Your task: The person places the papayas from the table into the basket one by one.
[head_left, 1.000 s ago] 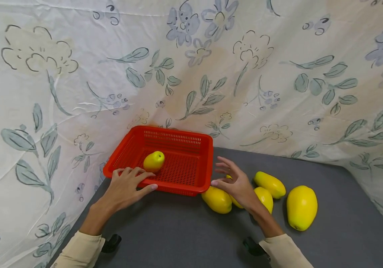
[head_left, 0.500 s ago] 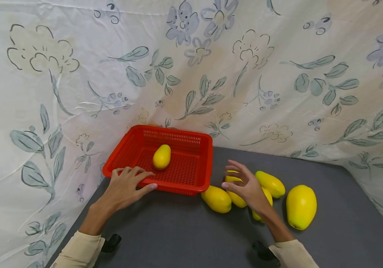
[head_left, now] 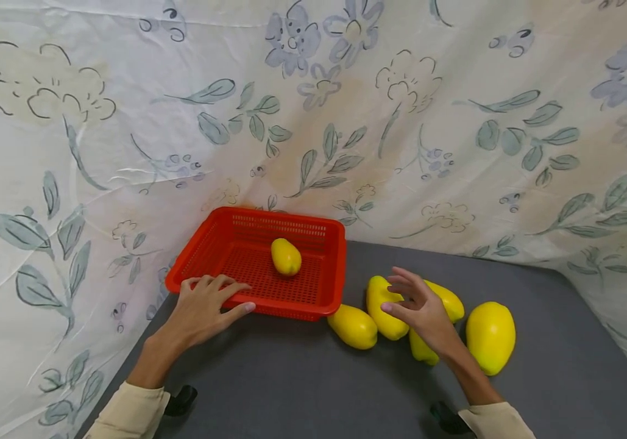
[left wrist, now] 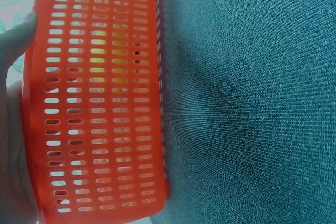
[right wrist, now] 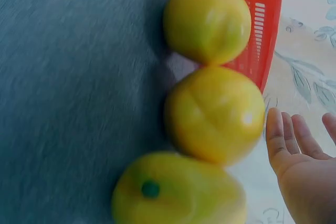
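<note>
My left hand (head_left: pixel 203 308) grips the front rim of a red plastic basket (head_left: pixel 297 309), fingers hooked over it and thumb outside. In the left wrist view, dark finger shapes show through the slots of the basket wall (left wrist: pixel 94 129). One yellow mango-like fruit (head_left: pixel 286 257) lies inside the basket, right of its middle. My right hand (head_left: pixel 421 311), fingers loosely bent and holding nothing, hovers over more yellow fruit. Nearest it are an upright-lying fruit (head_left: pixel 384 308) and one partly hidden under the palm (head_left: pixel 421 350). In the right wrist view, the fingers (right wrist: pixel 296 135) stand beside the row of fruit.
Against the basket's front right corner lies a yellow fruit (head_left: pixel 353 327). Behind the right hand is another (head_left: pixel 447 300), and a larger one (head_left: pixel 491 337) sits farther right. A floral cloth (head_left: pixel 313 122) hangs behind the dark grey table (head_left: pixel 291 384).
The fruit in the basket has rolled rightward and turned. My right hand has drawn away from the basket to the right, over the loose fruit. The left hand has stayed on the rim.
</note>
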Motion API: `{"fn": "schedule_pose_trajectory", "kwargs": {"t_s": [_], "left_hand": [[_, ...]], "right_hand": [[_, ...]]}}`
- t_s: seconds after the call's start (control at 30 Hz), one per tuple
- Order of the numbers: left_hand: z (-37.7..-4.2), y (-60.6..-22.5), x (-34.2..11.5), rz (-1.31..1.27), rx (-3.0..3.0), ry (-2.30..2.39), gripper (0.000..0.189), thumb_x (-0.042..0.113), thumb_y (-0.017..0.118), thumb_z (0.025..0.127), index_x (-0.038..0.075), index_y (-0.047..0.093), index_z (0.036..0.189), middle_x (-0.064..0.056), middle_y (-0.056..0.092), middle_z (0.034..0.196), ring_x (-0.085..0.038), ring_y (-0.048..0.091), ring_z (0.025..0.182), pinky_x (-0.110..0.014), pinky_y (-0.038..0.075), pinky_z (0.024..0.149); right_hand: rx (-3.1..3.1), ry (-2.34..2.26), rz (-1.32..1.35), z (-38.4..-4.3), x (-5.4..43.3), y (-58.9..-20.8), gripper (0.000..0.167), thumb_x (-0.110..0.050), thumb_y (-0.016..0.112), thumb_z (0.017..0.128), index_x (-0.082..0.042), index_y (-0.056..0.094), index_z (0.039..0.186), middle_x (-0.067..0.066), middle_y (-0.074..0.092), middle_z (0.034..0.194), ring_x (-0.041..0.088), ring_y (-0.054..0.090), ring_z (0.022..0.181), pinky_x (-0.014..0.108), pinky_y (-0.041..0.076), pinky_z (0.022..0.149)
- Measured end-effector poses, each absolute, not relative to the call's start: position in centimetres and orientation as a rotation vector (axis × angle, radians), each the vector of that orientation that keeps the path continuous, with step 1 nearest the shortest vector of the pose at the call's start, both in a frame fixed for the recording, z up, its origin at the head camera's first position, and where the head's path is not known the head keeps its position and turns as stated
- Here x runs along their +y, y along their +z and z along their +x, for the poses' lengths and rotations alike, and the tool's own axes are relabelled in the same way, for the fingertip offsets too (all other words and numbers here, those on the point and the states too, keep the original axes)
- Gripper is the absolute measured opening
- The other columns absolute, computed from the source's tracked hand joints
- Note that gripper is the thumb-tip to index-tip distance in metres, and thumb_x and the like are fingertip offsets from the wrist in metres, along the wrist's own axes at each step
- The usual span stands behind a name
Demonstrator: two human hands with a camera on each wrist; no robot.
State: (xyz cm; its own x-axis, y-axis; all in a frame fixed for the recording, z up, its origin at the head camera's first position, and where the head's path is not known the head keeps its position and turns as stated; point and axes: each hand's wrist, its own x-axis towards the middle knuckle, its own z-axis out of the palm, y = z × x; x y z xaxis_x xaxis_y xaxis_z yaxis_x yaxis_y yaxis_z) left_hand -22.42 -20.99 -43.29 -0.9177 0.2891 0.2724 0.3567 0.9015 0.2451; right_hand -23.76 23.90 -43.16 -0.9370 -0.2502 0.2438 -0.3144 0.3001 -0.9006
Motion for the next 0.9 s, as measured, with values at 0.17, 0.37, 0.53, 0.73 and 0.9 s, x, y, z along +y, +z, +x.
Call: {"fn": "schedule_pose_trajectory", "kwargs": {"t_s": [0.17,0.37,0.53,0.73,0.9], "left_hand": [[-22.4,-43.3,-21.2,-0.477,-2.836,-0.418,0.055,0.064,0.061,0.098,0.029,0.070,0.139,-0.009,0.066,0.135,-0.038,0.057,0.122,-0.069,0.031,0.104],[-22.4,-43.2,-21.1,-0.485,-2.848,-0.419,0.056,0.066,0.059,0.099,0.029,0.069,0.140,-0.009,0.065,0.135,-0.039,0.056,0.123,-0.072,0.031,0.104],[-22.3,-43.3,-21.3,-0.473,-2.855,-0.419,0.056,0.065,0.059,0.099,0.029,0.069,0.140,-0.009,0.065,0.136,-0.039,0.056,0.124,-0.072,0.030,0.106],[-22.4,-43.2,-21.4,-0.478,-2.853,-0.434,0.056,0.065,0.059,0.099,0.029,0.069,0.141,-0.010,0.065,0.138,-0.039,0.056,0.124,-0.071,0.029,0.106],[-22.4,-43.4,-21.4,-0.484,-2.855,-0.436,0.057,0.066,0.059,0.099,0.029,0.069,0.141,-0.010,0.065,0.137,-0.039,0.056,0.124,-0.071,0.029,0.106]], "right_hand": [[-2.496,1.703,0.518,-23.3,25.4,-43.3,0.070,-0.013,0.072,0.102,-0.021,0.040,0.163,0.016,0.051,0.155,0.045,0.050,0.139,0.016,0.049,0.101],[-2.538,1.631,0.422,-22.4,27.5,-43.4,0.070,-0.017,0.073,0.102,-0.022,0.039,0.164,0.017,0.050,0.157,0.042,0.051,0.139,0.013,0.048,0.099],[-2.564,1.557,0.343,-21.6,28.7,-43.4,0.071,-0.022,0.074,0.102,-0.021,0.038,0.164,0.016,0.049,0.156,0.038,0.052,0.137,0.011,0.047,0.097],[-2.569,1.466,0.300,-20.9,30.2,-43.6,0.074,-0.019,0.074,0.102,-0.020,0.037,0.165,0.016,0.049,0.154,0.027,0.054,0.133,0.009,0.047,0.095],[-2.575,1.417,0.239,-20.4,31.4,-43.4,0.076,-0.020,0.075,0.101,-0.021,0.035,0.166,0.017,0.049,0.155,0.016,0.054,0.130,0.007,0.046,0.092]]}}
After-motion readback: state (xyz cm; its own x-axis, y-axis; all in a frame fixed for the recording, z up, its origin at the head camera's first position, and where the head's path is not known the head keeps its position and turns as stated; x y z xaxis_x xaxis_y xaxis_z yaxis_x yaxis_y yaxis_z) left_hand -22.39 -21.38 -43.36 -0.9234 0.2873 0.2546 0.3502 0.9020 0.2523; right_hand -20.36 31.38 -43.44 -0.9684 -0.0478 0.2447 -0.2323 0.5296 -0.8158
